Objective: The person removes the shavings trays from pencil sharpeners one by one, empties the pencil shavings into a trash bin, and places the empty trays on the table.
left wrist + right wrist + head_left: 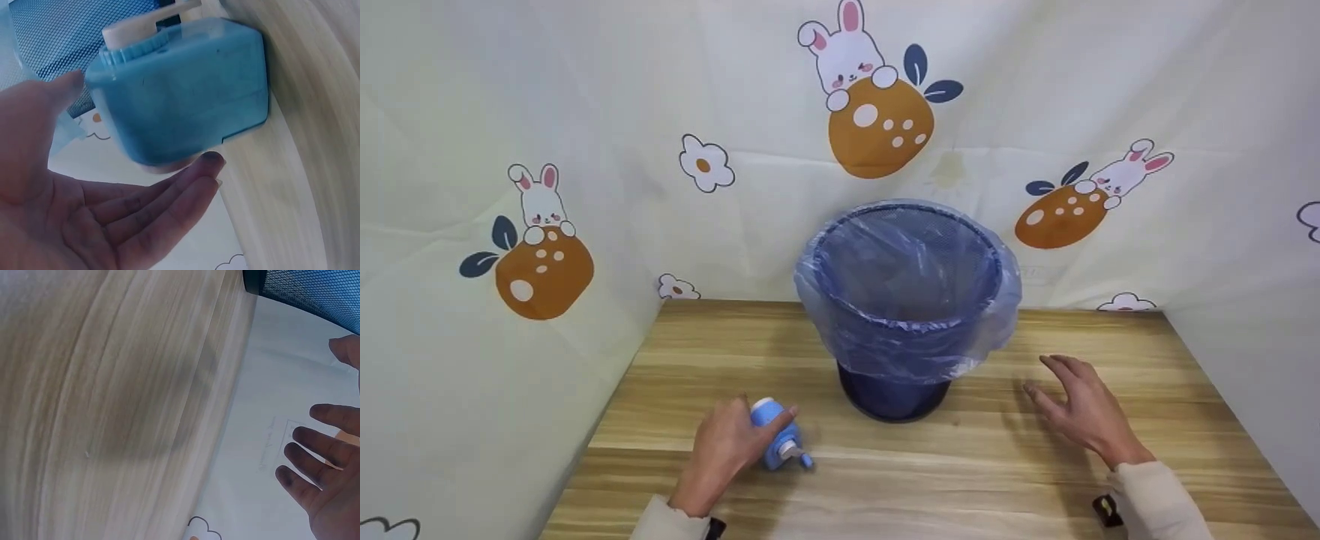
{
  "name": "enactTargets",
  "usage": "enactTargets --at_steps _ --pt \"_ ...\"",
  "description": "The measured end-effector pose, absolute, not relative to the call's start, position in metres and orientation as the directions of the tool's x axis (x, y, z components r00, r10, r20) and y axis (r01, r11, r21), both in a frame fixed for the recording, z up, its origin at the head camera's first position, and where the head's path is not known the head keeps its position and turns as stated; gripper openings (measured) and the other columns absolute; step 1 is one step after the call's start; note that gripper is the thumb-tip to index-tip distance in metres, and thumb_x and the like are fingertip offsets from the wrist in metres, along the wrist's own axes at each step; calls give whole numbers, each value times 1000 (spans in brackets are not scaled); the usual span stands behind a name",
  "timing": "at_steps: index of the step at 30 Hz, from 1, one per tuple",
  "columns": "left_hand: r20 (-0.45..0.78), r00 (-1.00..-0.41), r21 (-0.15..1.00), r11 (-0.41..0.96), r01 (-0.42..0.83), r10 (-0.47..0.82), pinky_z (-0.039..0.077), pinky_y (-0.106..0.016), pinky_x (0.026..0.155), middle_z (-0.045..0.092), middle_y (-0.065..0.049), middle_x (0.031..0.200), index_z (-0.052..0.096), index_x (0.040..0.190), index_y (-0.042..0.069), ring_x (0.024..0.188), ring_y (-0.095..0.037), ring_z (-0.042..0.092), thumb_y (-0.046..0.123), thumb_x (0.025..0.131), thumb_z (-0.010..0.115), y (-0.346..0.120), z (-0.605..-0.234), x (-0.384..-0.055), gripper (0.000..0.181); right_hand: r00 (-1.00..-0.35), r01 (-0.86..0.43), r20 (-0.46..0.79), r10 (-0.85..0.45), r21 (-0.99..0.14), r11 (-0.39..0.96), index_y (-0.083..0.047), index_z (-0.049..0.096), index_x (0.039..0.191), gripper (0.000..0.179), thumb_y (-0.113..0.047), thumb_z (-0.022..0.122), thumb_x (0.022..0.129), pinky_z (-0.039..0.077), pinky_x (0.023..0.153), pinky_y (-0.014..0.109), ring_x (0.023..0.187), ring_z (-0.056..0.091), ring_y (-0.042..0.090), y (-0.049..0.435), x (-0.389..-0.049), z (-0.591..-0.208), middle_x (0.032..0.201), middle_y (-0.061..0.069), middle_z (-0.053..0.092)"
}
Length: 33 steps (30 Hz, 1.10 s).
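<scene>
In the head view, my left hand (729, 442) is around a light-blue hand-crank pencil sharpener (769, 414) at the left of the table. Its white crank arm ends in a small blue knob and points toward me. The left wrist view brings the boxy blue body (185, 93) close, with a ribbed collar at the crank's base. There the thumb of the left hand (84, 219) lies at one side and fingertips at another; some contact is hidden. My right hand (1086, 409) hovers over the table on the right, fingers spread and holding nothing, also visible in the right wrist view.
A dark-blue mesh waste bin (894, 394) stands between the hands toward the back. A translucent blue plastic bag (907, 349) lines it and hangs over its rim. The wood-grain table (877, 487) meets pale rabbit-print cloth (750, 240) at the back and sides.
</scene>
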State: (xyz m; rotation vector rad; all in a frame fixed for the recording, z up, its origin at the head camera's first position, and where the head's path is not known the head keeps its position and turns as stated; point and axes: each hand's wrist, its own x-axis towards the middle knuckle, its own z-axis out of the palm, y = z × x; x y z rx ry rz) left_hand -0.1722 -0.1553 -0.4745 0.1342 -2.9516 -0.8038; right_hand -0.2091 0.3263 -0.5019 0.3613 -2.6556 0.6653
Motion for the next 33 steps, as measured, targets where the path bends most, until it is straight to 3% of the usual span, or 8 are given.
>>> enactTargets --at_steps 4,8,12,15,20,33 --pt "73 -990 518 853 -63 -118 33 -26 41 47 -1 63 58 75 5 51 -14 45 63 74 76 -152 -477 -172 60 -878 -360 449 -164 -397 844 8 61 127 54 -20 77 84 44 95 64 116 53 49 325 -209 -506 125 31 58" --pt "98 -989 523 851 -44 -111 36 -27 41 49 -2 65 59 77 5 53 -14 48 61 73 78 -151 -478 -172 60 -862 -383 477 -170 -394 836 9 61 125 53 -17 78 82 45 95 63 114 54 49 325 -209 -510 123 31 59" --pt "107 -989 528 849 -27 -98 40 -28 42 53 -5 68 61 86 0 56 -15 51 59 72 80 -151 -479 -172 63 -862 -384 477 -168 -402 831 9 61 126 52 -17 77 83 44 95 62 115 54 48 324 -208 -512 124 31 59" --pt "104 -991 520 854 -12 -78 45 -29 44 58 -7 70 62 104 -9 56 -16 55 57 73 80 -152 -479 -174 75 -860 -388 482 -166 -407 827 8 62 125 51 -16 76 83 44 95 60 115 53 46 323 -207 -513 124 30 59" --pt "61 -997 530 848 -12 -53 51 -31 50 65 -16 80 49 132 -16 60 -18 60 56 76 78 -154 -479 -177 96 -856 -383 496 -144 -423 821 8 62 125 50 -14 76 82 43 96 59 115 53 46 323 -205 -516 124 29 59" --pt "4 -1000 605 796 -8 -13 57 -42 66 68 -23 99 49 134 -12 80 -27 67 40 78 81 -158 -479 -181 82 -876 -349 470 -110 -458 818 7 61 126 50 -17 76 84 43 96 63 116 52 47 322 -202 -522 124 30 58"
